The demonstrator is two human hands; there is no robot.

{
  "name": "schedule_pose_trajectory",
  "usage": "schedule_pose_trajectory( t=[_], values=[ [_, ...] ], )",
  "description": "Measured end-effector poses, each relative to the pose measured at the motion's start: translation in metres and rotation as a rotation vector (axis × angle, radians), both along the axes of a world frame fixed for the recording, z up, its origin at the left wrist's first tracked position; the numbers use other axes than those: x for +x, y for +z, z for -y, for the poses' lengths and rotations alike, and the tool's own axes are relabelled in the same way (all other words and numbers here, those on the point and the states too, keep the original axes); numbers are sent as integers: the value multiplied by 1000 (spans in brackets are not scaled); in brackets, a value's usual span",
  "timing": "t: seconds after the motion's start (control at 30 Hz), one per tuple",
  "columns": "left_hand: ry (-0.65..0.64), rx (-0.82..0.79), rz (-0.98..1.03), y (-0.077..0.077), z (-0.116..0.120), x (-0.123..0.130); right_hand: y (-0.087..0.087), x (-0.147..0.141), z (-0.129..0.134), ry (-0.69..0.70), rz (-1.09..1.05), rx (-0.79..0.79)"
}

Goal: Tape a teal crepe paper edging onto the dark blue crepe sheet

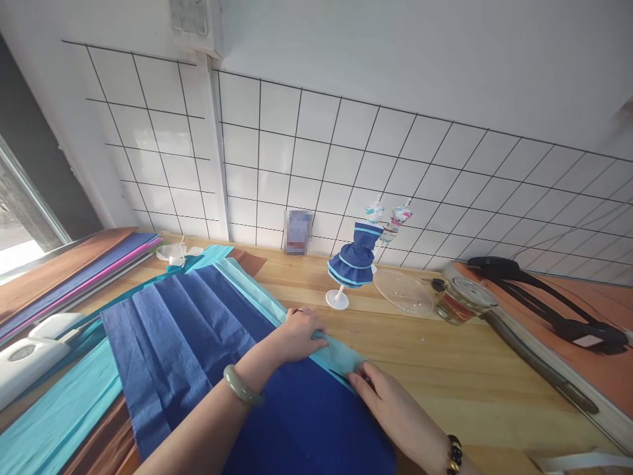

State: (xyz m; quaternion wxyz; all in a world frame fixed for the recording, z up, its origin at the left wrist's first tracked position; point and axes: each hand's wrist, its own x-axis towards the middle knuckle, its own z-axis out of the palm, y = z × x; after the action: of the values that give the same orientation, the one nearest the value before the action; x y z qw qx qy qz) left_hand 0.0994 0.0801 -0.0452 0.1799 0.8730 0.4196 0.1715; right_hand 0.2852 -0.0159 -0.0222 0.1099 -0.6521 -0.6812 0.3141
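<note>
A large sheet of dark blue crepe paper (306,415) lies on the table, pleated at its left part. Along its far edge runs a light blue crepe paper strip (341,353). My left hand (302,333), with a green bangle on its wrist, presses on that strip, its fingers bent over the edge and its thumb pointing right. To its right, my right hand (380,396) pinches the strip's near end between thumb and fingers. A thin dark gap shows between strip and sheet beside these fingers. The right fingertips are partly hidden.
A small blue paper dress on a white stand (353,257) stands near the tiled wall. Right of it are a clear round plate (403,292), a glass jar (462,300) and a black-handled tool (554,303). A white glue gun (30,359) and stacked coloured papers (64,280) lie left.
</note>
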Motion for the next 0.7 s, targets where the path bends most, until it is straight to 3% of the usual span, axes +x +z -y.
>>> schedule_pose_trajectory(
  t=[0.7],
  values=[
    [-1, -3, -5, -3, -2, 0, -8, 1, -2, 0, -8, 14]
  ],
)
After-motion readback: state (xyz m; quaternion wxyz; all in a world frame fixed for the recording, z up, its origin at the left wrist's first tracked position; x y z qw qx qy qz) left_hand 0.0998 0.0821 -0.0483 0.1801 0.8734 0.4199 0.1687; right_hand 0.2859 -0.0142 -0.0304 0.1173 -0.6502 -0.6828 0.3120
